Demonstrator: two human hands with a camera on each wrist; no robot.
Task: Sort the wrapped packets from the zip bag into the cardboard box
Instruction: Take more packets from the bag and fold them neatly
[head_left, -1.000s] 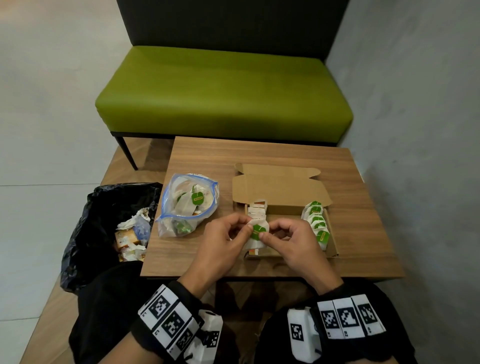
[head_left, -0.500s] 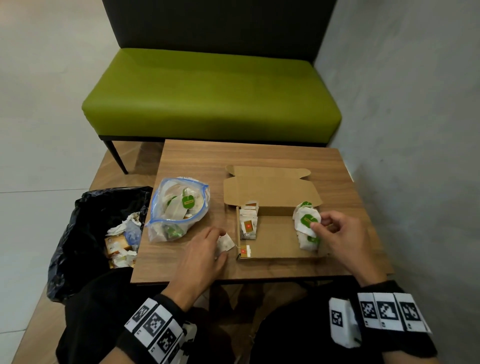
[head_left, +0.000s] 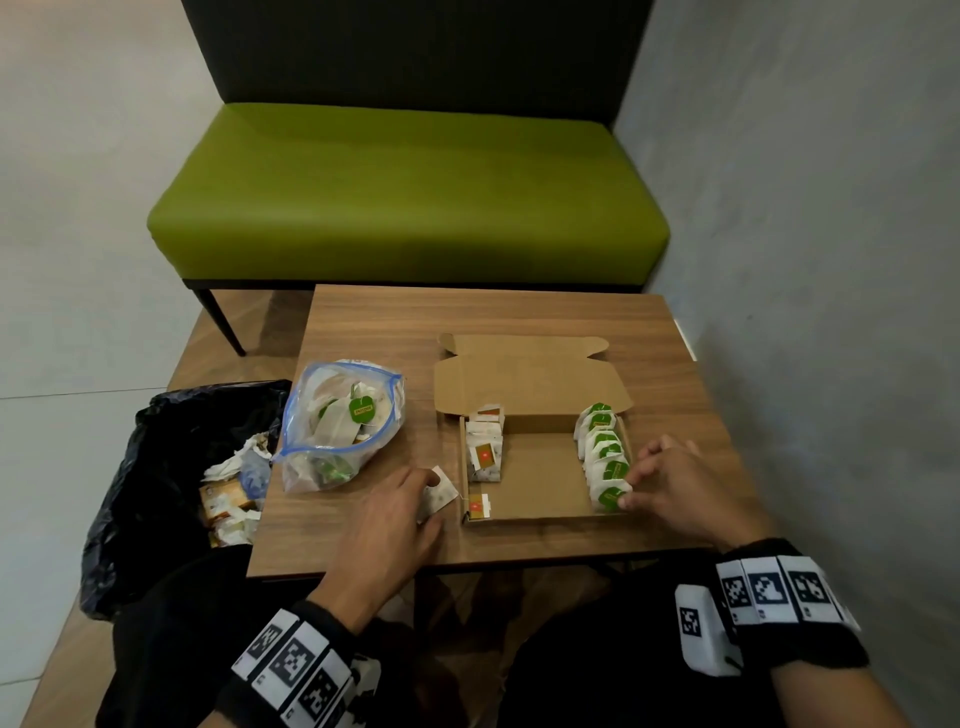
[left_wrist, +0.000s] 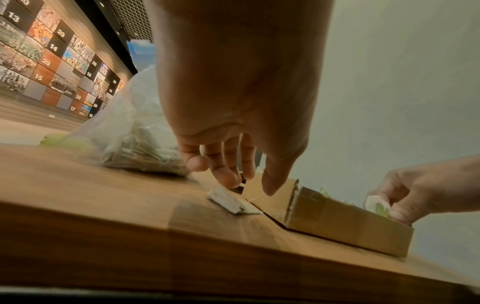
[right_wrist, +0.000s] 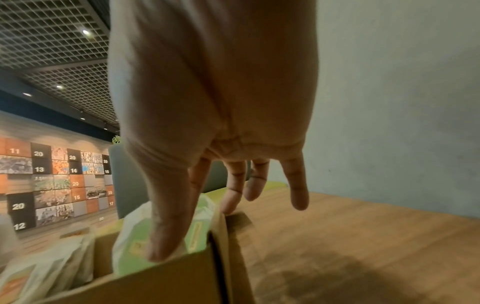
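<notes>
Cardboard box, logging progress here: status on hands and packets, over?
Left hand on a loose packet beside the cardboard box. Right hand pinching the nearest green-label packet in the right row. Zip bag still holds packets. Nothing blocking.

I see a small wooden table (head_left: 519, 317) in front of me, its walnut-grain top carrying three things. A clear zip bag (head_left: 340, 426) with a blue seal sits slumped on the left part, an open cardboard box (head_left: 540, 467) rests to its right with its lid flap folded back flat on the wood, and one loose white packet (head_left: 438, 494) (its thin string trailing toward the box) lies just beside the box's left wall.
</notes>
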